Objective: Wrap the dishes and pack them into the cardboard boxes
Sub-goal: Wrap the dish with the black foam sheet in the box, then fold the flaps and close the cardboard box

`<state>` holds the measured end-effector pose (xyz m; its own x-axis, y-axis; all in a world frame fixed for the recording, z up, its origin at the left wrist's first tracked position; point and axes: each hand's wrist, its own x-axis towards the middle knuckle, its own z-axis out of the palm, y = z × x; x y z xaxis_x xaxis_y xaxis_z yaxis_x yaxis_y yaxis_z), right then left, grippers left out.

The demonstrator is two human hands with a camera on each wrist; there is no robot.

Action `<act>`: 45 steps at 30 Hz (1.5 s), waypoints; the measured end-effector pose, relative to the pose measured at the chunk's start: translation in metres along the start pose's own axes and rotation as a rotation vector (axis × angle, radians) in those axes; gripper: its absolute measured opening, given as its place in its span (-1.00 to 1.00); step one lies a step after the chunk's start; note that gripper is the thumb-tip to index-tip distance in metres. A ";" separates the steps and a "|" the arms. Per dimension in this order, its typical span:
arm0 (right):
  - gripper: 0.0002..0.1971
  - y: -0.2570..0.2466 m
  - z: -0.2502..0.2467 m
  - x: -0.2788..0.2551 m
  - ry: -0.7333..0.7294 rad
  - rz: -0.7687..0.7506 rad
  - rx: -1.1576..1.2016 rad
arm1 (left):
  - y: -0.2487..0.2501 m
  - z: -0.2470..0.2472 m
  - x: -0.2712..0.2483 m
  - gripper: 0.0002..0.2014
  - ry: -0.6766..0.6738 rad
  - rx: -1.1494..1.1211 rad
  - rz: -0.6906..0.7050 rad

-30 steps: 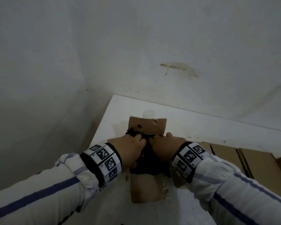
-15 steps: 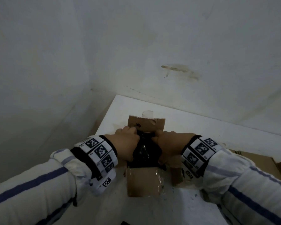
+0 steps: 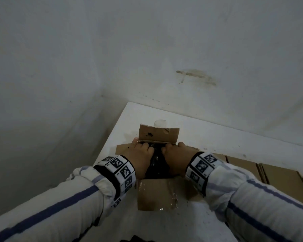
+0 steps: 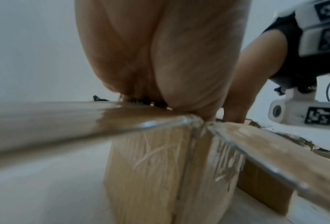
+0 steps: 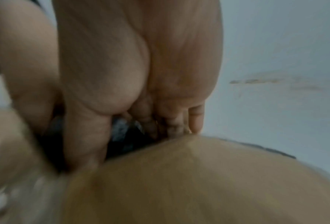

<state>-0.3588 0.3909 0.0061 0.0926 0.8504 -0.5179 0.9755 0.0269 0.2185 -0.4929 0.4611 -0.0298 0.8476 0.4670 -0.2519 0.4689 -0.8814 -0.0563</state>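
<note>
A small open cardboard box (image 3: 154, 194) stands on the white table, its far flap (image 3: 157, 135) upright. A dish wrapped in black film (image 3: 157, 165) sits in the box's mouth. My left hand (image 3: 142, 154) lies on the bundle's left side and my right hand (image 3: 175, 154) on its right, with the fingers of both curled over its far end under the flap. In the left wrist view my left hand (image 4: 160, 53) bears down at the box's (image 4: 147, 174) top corner. In the right wrist view my right hand (image 5: 141, 60) digs into the black wrap (image 5: 125, 139).
Flattened cardboard sheets (image 3: 278, 180) lie on the table (image 3: 217, 137) to the right. A pale round object (image 3: 160, 123) sits just behind the far flap. The table's left edge (image 3: 108, 145) is close to the box, and walls meet in a corner behind it.
Both hands have moved forward and down with the black bundle. It stood above the box a second ago and now sits lower between the flaps. The hands have drawn slightly apart.
</note>
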 end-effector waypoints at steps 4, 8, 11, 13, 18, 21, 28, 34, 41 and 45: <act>-0.33 0.001 -0.021 0.006 -0.098 -0.011 0.193 | 0.000 0.000 0.002 -0.38 0.007 -0.027 0.016; -0.20 -0.018 -0.011 0.017 -0.087 -0.011 0.177 | 0.003 0.000 0.006 -0.25 0.019 -0.036 0.020; -0.14 -0.025 0.003 0.021 0.006 0.028 0.201 | 0.002 0.003 0.004 -0.32 0.009 -0.072 0.022; -0.13 -0.020 0.007 0.019 0.027 0.023 0.249 | -0.002 0.000 0.003 -0.38 -0.029 -0.129 0.024; -0.31 0.015 -0.002 0.007 0.020 0.004 0.397 | -0.029 -0.022 -0.009 -0.77 0.069 -0.532 -0.021; -0.46 0.037 0.001 -0.006 0.090 0.140 0.361 | -0.049 -0.019 -0.022 -0.74 0.279 -0.641 -0.323; -0.59 0.047 0.028 -0.020 0.106 0.309 0.455 | -0.045 -0.016 -0.034 -0.96 0.107 -0.997 -0.679; -0.49 0.052 0.025 -0.027 0.124 0.348 0.454 | -0.014 -0.028 -0.025 -0.74 0.337 -1.312 -0.581; -0.59 0.059 -0.001 -0.031 0.321 0.239 0.757 | 0.018 -0.019 -0.006 -0.54 0.178 -0.908 -0.461; -0.57 0.042 -0.003 -0.030 0.457 0.169 0.941 | 0.016 -0.011 -0.006 -0.64 0.191 -0.816 -0.396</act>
<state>-0.3217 0.3677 0.0333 0.3488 0.9270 -0.1380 0.7366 -0.3622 -0.5712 -0.4881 0.4449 -0.0185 0.5811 0.7910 -0.1915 0.7008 -0.3667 0.6119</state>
